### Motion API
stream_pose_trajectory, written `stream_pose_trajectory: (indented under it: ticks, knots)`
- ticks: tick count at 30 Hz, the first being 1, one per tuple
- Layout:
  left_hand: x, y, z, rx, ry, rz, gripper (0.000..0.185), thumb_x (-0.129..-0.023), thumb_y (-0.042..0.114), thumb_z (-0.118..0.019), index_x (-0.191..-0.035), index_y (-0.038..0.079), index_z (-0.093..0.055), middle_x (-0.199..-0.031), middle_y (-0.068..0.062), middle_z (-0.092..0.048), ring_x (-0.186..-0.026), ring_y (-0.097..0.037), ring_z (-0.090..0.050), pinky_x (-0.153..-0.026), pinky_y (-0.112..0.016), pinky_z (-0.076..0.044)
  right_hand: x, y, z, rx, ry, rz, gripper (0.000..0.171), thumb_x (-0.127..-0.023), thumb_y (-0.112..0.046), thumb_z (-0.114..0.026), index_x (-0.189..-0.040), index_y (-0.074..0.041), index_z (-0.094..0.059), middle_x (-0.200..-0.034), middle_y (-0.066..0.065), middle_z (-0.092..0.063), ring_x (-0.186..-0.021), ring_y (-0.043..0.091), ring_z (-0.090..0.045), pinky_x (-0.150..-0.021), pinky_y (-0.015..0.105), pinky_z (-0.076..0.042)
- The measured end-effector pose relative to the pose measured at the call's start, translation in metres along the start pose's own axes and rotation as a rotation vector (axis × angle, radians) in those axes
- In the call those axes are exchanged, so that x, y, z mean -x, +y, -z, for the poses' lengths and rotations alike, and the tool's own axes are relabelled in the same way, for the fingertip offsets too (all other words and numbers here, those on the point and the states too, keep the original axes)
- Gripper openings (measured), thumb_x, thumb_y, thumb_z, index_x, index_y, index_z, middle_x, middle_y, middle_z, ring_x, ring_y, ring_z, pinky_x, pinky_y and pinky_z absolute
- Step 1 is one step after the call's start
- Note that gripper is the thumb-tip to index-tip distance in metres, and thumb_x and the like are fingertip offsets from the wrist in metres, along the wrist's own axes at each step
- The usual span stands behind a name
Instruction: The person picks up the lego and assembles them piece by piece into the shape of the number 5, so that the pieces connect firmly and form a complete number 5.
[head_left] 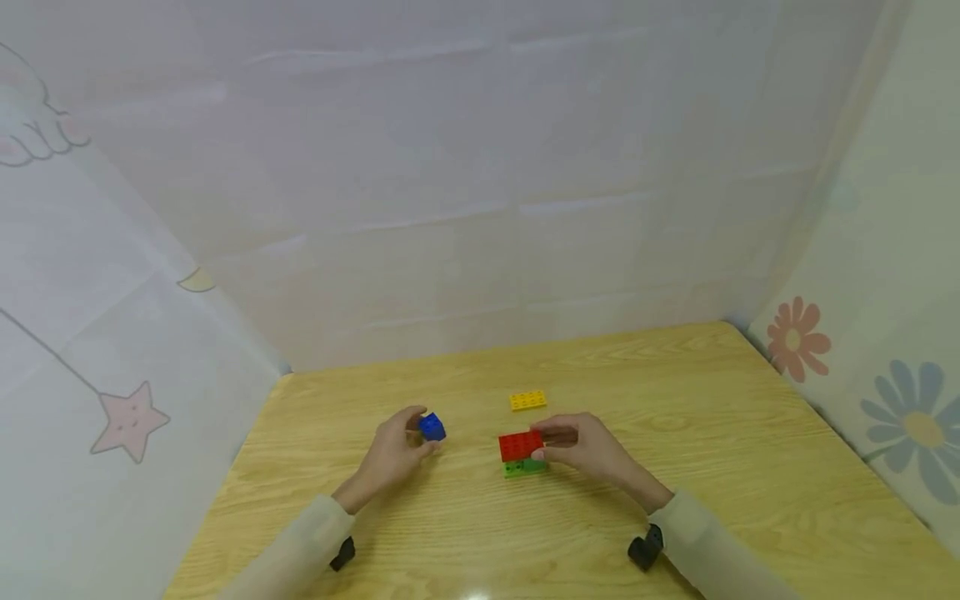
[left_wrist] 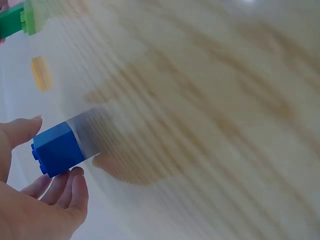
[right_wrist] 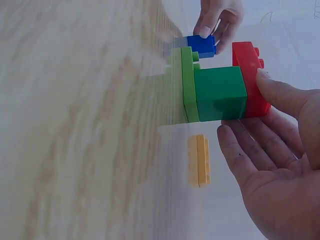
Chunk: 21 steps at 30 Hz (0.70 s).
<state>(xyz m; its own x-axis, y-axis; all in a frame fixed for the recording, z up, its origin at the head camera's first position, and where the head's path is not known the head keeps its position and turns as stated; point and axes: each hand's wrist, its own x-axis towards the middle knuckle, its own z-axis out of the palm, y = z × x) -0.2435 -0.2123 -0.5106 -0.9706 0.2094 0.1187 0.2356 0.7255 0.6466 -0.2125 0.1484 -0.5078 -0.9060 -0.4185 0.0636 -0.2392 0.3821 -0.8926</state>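
Observation:
A blue square block stands on the wooden table at left. My left hand is spread around it, the thumb a little apart from the block in the left wrist view and the fingertips close to its other side. At centre right, my right hand holds a red brick between thumb and fingers. The red brick sits on a dark green block, overhanging one side of it. Under that block lies a thin light green plate on the table. In the head view the red brick mostly hides the dark green block.
A thin yellow studded plate lies behind the stack. White sheets with printed flowers and a star stand behind and beside the wooden table. A black wrist device shows at the right cuff.

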Motion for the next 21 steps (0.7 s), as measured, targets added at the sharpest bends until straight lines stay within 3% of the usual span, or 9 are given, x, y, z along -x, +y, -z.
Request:
stream_pose_trajectory:
  ticks: [8, 15, 21]
  knots:
    - [0.0024, -0.0061, -0.0001, 0.085, 0.007, 0.071, 0.053, -0.091, 0.018, -0.084, -0.138, 0.001, -0.064, -0.12, -0.014, -0.075, -0.107, -0.027, -0.074, -0.091, -0.041, -0.063, 0.0009, -0.0033, -0.0033, -0.003, 0.001, -0.016, 0.048, -0.095, -0.035, -0.079, -0.135, -0.009, -0.071, -0.132, 0.012, -0.073, -0.118, 0.028, -0.073, -0.094, 0.033, -0.062]
    - [0.0009, -0.0062, 0.0, 0.099, 0.02, 0.072, 0.047, -0.093, 0.011, -0.081, -0.136, 0.0, -0.067, -0.119, -0.014, -0.076, -0.105, -0.027, -0.075, -0.089, -0.04, -0.064, -0.0015, -0.0071, -0.0036, 0.011, 0.011, -0.024, 0.045, -0.095, -0.034, -0.08, -0.133, -0.01, -0.072, -0.13, 0.011, -0.074, -0.116, 0.027, -0.073, -0.094, 0.035, -0.063]
    - [-0.0035, -0.0017, 0.0003, 0.133, 0.011, 0.083, 0.045, -0.092, 0.014, -0.082, -0.134, 0.007, -0.07, -0.119, -0.011, -0.077, -0.105, -0.027, -0.076, -0.088, -0.04, -0.064, -0.001, -0.0078, 0.0002, 0.014, 0.017, -0.045, 0.045, -0.094, -0.034, -0.081, -0.132, -0.012, -0.072, -0.13, 0.011, -0.074, -0.116, 0.026, -0.073, -0.094, 0.035, -0.063]
